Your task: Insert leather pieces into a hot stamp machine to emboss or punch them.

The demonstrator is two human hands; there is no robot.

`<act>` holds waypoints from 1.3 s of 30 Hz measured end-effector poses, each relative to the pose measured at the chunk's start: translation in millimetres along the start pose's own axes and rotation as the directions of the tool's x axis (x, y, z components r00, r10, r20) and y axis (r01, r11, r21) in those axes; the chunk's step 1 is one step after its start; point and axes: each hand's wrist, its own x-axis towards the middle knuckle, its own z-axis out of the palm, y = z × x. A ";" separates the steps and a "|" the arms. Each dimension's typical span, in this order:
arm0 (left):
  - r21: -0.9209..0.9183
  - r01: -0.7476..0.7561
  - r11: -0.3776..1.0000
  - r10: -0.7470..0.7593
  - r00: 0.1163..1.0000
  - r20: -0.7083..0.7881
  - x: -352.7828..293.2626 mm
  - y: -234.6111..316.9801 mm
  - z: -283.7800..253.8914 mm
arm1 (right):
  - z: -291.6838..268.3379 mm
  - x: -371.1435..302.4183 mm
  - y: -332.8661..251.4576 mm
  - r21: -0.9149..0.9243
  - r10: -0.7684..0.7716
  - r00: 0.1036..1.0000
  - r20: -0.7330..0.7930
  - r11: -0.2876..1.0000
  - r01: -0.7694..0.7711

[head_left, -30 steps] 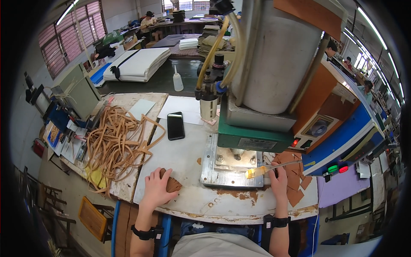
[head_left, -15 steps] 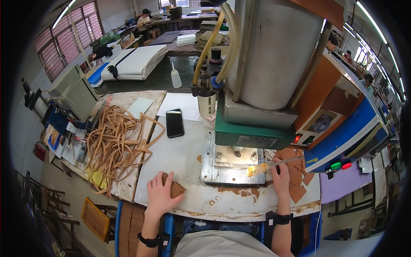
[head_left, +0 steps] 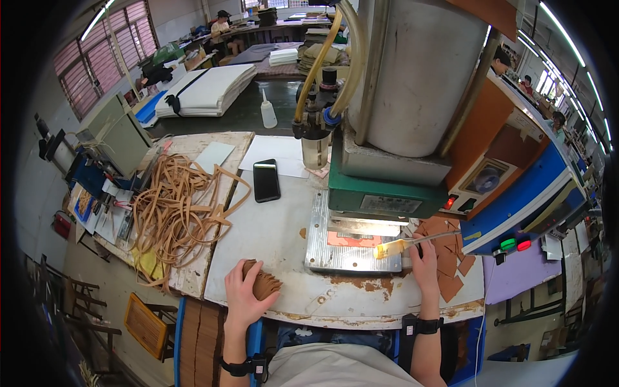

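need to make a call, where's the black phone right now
In the head view, the black phone lies left of centre on the pale worktop, between the tan strips on its left and the green press head on its right.

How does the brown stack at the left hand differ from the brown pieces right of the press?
Layout: the stack is bunched, layers close together; the pieces lie spread out, some overlapping.
Handling: the left hand holds the stack; the pieces lie loose beside the right hand.
Colour: the stack looks duller brown, the pieces more reddish.
Shared: both the stack and the pieces are thin, brownish material.
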 end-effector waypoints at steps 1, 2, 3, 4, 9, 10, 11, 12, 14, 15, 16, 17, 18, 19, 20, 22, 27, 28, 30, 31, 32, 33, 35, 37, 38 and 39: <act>0.000 -0.001 1.000 0.001 1.000 -0.002 -2.2 -0.6 0.8 | 0.0 -0.1 -0.5 0.018 0.011 1.000 0.003 1.000 -0.011; -0.058 0.039 0.998 -0.042 0.998 -0.046 -3.8 -1.9 2.6 | 0.0 -0.3 -1.0 0.035 0.023 1.000 0.005 0.999 -0.023; -0.118 0.073 0.990 -0.084 0.993 -0.087 -5.0 -3.2 4.4 | 0.4 -1.1 -1.3 0.036 0.023 1.000 0.000 0.999 -0.023; -0.119 0.061 0.991 -0.072 0.994 -0.087 -3.8 -4.2 6.8 | -0.8 -2.0 -0.2 0.039 0.016 1.000 -0.013 0.999 -0.015; -0.421 0.046 0.906 -0.182 0.940 -0.287 0.6 -8.5 7.2 | -2.4 0.0 3.1 -0.020 -0.012 0.999 -0.034 1.000 0.012; -0.365 0.047 0.930 -0.165 0.940 -0.300 1.5 -9.6 7.8 | -1.0 0.6 5.4 -0.057 -0.051 0.998 -0.025 0.997 0.050; -0.337 0.067 0.939 -0.169 0.944 -0.283 0.3 -11.2 7.7 | 0.3 0.9 4.5 -0.093 -0.092 0.996 -0.009 0.992 0.090; -0.378 0.092 0.921 -0.193 0.952 -0.239 3.2 -7.3 8.6 | -0.3 0.1 0.2 -0.074 -0.108 0.993 -0.045 0.992 0.104; -0.351 0.106 0.931 -0.176 0.969 -0.175 4.2 -11.3 17.3 | -5.7 -1.2 -8.4 0.006 -0.036 0.998 -0.042 0.999 0.037; -0.347 0.086 0.934 -0.153 0.973 -0.170 6.1 -4.9 20.4 | -8.1 -1.5 -11.8 0.083 0.016 1.000 -0.006 0.996 -0.015; -0.320 0.142 0.937 -0.223 0.946 -0.235 5.9 5.9 26.6 | -9.7 -1.0 -14.7 0.123 0.046 0.999 0.015 0.991 -0.048; -0.300 0.199 0.933 -0.290 0.910 -0.297 6.5 15.3 30.5 | -9.7 -0.9 -12.5 0.123 0.060 0.998 -0.003 0.991 -0.059; -0.285 0.249 0.926 -0.323 0.913 -0.250 7.8 19.2 29.4 | -7.3 0.0 -8.3 0.088 -0.034 0.997 -0.073 0.995 0.041; -0.283 0.235 0.930 -0.307 0.920 -0.244 12.5 22.2 27.0 | -6.3 0.4 -6.1 0.044 -0.131 0.982 -0.137 0.989 0.138; -0.233 0.296 0.926 -0.339 0.925 -0.173 16.0 24.8 24.0 | -6.9 -0.1 -6.7 -0.012 -0.090 0.991 -0.103 0.996 0.089; -0.173 0.349 0.921 -0.369 0.924 -0.101 22.5 25.4 14.9 | -5.3 -2.0 -4.8 -0.012 -0.084 0.990 -0.116 0.996 0.083; 0.062 0.344 0.937 -0.349 0.927 0.137 34.4 23.6 -18.6 | -5.2 -1.8 -7.1 0.096 -0.012 0.998 -0.065 0.995 0.018; 0.069 0.348 0.935 -0.354 0.925 0.137 33.8 20.6 -15.9 | -4.4 -1.3 -4.9 0.118 -0.022 0.996 -0.081 0.992 0.032; 0.297 0.326 0.897 -0.408 0.870 0.278 31.6 14.7 -6.2 | -4.2 -1.5 -1.1 0.149 -0.033 0.995 -0.089 0.988 0.046; 0.304 0.332 0.893 -0.416 0.867 0.275 30.2 13.2 -2.3 | -5.3 -2.2 1.0 0.131 -0.034 0.996 -0.084 0.990 0.045; 0.370 0.323 0.871 -0.433 0.860 0.271 31.5 14.7 1.1 | -4.8 -3.2 2.4 0.114 -0.032 0.996 -0.081 0.993 0.041; 0.433 0.312 0.846 -0.450 0.852 0.266 33.0 16.3 2.2 | -4.2 -2.7 2.6 0.121 -0.028 0.997 -0.075 0.992 0.037; 0.442 0.309 0.842 -0.458 0.842 0.286 35.7 18.3 1.2 | -4.5 -1.0 2.8 0.086 -0.047 0.996 -0.075 0.995 0.053; 0.469 0.274 0.839 -0.434 0.858 0.275 35.5 15.5 7.1 | -2.6 -1.9 5.2 0.076 -0.059 0.997 -0.050 0.995 0.062; 0.472 0.278 0.837 -0.439 0.856 0.274 33.9 13.2 11.3 | -4.2 -1.5 3.2 0.081 -0.058 0.997 -0.048 0.995 0.061; 0.460 0.238 0.856 -0.382 0.889 0.250 32.0 9.9 16.5 | -5.7 -1.3 1.3 0.086 -0.057 0.997 -0.046 0.994 0.060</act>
